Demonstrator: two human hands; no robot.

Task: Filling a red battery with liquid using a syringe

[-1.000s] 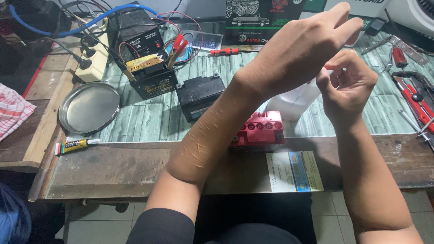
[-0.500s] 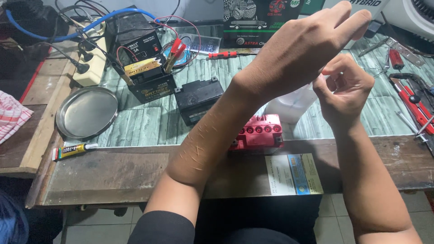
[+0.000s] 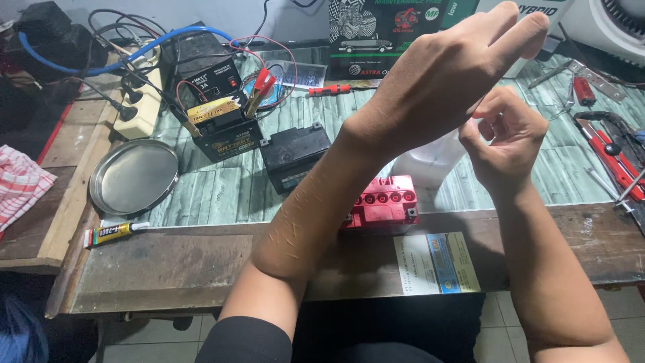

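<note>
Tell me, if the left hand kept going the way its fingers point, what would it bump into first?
The left hand points up and right, toward the white box at the back of the table. That looks first, though depth is hard to judge.

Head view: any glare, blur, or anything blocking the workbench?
Head view: sharp, evenly lit; mild sheen on the round metal tray. The raised left hand and forearm cover mid-bench, partly hiding the red battery; right hand slightly soft.

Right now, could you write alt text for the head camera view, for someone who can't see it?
Two bare hands are raised over a cluttered workbench: the left hand open, the right hand curled beside it. Below them sit a red battery, a black battery and a round metal tray.
</note>
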